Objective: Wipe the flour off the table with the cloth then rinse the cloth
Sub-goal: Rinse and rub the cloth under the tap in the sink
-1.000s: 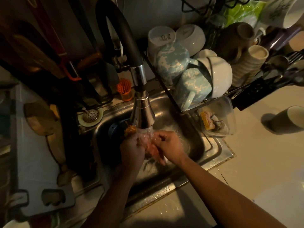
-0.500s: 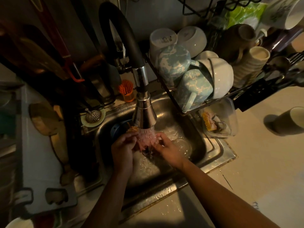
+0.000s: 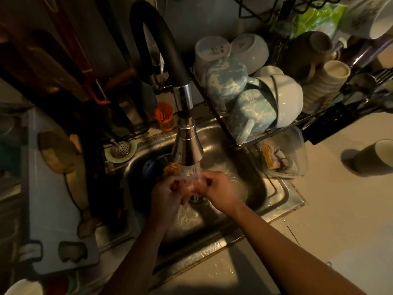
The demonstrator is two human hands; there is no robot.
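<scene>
Both hands are over the steel sink (image 3: 274, 194), under the running tap (image 3: 187, 145). My left hand (image 3: 165, 194) and my right hand (image 3: 221, 192) are closed together on a small wet pinkish-orange cloth (image 3: 189, 184). An orange corner of it pokes out by the tap head. Water streams over the cloth and falls toward the drain. Most of the cloth is hidden by my fingers and the water. The pale table top (image 3: 340, 220) lies to the right of the sink.
A dish rack (image 3: 265, 133) full of mugs and bowls hangs over the sink's right side. A clear tub (image 3: 302, 150) with sponges sits beside the sink, a dark cup (image 3: 372, 158) further right. A strainer plug (image 3: 120, 149), an orange brush holder (image 3: 164, 118) and cutting boards (image 3: 57, 152) are on the left.
The hands have kept rubbing the cloth under the stream, closing tighter together around it. The view has shifted slightly.
</scene>
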